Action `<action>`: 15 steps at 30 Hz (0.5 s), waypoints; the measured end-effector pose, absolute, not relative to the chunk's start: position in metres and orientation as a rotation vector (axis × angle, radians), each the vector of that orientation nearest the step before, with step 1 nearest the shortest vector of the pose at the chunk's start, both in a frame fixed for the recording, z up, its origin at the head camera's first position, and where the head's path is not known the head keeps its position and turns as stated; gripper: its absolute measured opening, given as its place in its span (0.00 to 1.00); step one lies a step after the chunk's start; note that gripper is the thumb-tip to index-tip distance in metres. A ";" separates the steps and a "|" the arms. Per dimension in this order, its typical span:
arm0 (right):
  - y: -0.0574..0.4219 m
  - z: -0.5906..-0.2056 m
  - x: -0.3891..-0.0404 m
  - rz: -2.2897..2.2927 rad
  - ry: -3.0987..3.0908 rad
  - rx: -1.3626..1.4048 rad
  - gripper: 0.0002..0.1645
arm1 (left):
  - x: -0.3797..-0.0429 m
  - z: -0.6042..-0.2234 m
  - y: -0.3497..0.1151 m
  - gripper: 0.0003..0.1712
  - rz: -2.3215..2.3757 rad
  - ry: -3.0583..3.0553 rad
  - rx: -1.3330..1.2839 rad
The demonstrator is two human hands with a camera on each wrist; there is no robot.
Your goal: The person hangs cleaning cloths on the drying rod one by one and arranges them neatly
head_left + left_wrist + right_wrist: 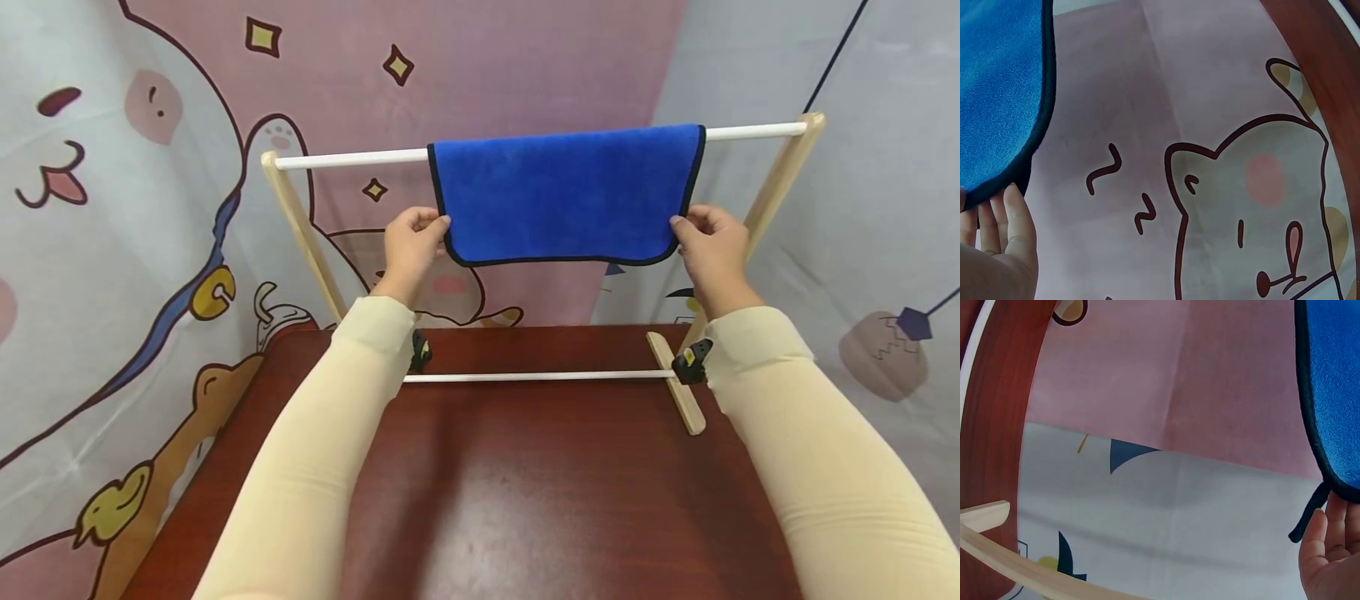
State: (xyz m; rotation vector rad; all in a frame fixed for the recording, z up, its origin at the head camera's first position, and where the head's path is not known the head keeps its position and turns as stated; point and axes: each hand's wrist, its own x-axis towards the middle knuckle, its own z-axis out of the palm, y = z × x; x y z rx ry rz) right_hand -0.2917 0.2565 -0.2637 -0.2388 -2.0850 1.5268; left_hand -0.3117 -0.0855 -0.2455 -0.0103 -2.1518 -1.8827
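Observation:
A blue towel (562,196) with black edging hangs folded over the white upper bar of a wooden rack (352,158). My left hand (414,246) pinches its left edge near the lower corner, thumb in front. On the opposite side my right hand (712,250) pinches the right edge at about the same height. In the left wrist view, the fingers (1019,225) reach behind the rounded corner. Beside my right fingers (1337,534) in the right wrist view, a dark strip (1307,515) sticks out below the edging.
The rack's wooden legs (783,179) slant down to a reddish-brown table (525,483). A white lower bar (540,377) runs between them close to the tabletop. Behind hangs a cartoon-printed cloth (525,50). Black devices (692,362) are at both wrists.

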 end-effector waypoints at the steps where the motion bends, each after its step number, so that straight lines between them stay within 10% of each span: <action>1: 0.257 -0.264 -0.291 1.529 -2.089 -0.240 0.07 | -0.312 -0.247 -0.085 0.12 -1.877 -2.161 -0.007; 15: 0.268 -0.307 -0.271 1.214 -2.322 -0.096 0.31 | -0.296 -0.297 -0.109 0.24 -1.566 -2.446 -0.221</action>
